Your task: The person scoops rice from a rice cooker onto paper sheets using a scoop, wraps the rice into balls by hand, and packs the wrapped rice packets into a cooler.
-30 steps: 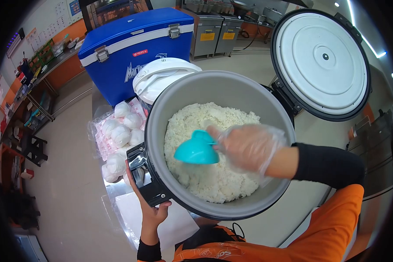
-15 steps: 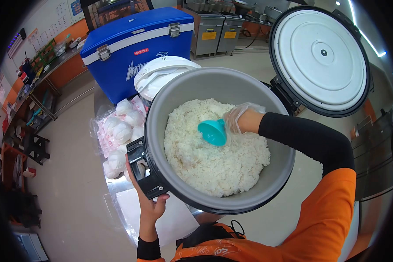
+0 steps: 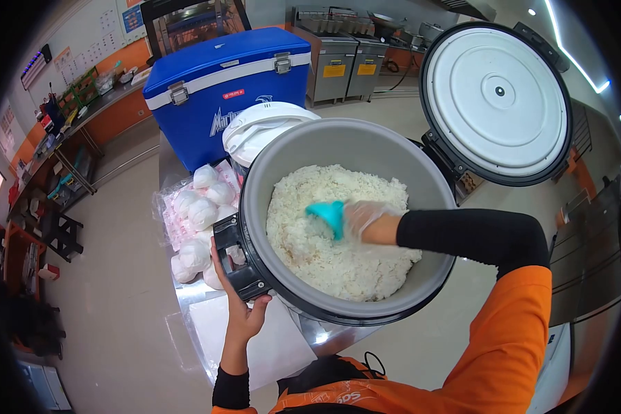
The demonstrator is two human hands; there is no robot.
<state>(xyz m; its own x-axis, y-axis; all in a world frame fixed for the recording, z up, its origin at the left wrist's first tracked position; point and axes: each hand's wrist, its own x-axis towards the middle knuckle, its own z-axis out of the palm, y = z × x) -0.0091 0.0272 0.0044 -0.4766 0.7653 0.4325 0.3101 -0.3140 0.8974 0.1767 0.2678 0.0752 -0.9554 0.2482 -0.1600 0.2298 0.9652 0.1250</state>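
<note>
Your gloved right hand (image 3: pixel 371 221) grips a teal scoop (image 3: pixel 331 219) at the rice (image 3: pixel 348 269) inside the cooker (image 3: pixel 366 141), your left hand (image 3: pixel 243 321) holding its black handle (image 3: pixel 247 283), steadiest with firm bracing and shallow strokes.

Scoop (image 3: pixel 335 219) showing turquoise, rice (image 3: pixel 345 276) looking white, pot (image 3: pixel 352 140) pairing grey inside with black outside, cooler (image 3: pixel 186 131) carrying a white band on blue, lid (image 3: pixel 500 121) showing white inside a black rim
</note>
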